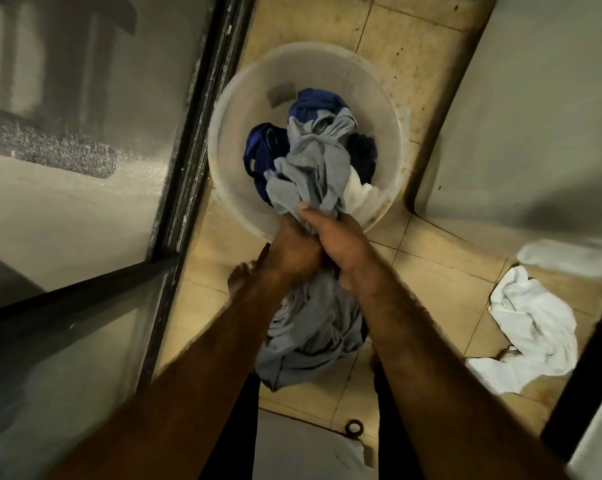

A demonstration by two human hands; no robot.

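Over the bucket rim, head view: left hand (pixel 294 252) and right hand (pixel 344 244), touching, both clenched round one grey garment (pixel 313 174). Its top lay in the white bucket (pixel 230 188) on blue clothes (pixel 261 150); its tail hung below the fists. Advised: twist the fists opposite ways, directly above the bucket. White cloth (pixel 531 327) lay well apart on the tiles.

Bucket (pixel 244 98) on floor (pixel 413 265), door frame (pixel 192 150) left of it, garment (pixel 313 168) over its near rim, cloth (pixel 531 327) on floor, right.
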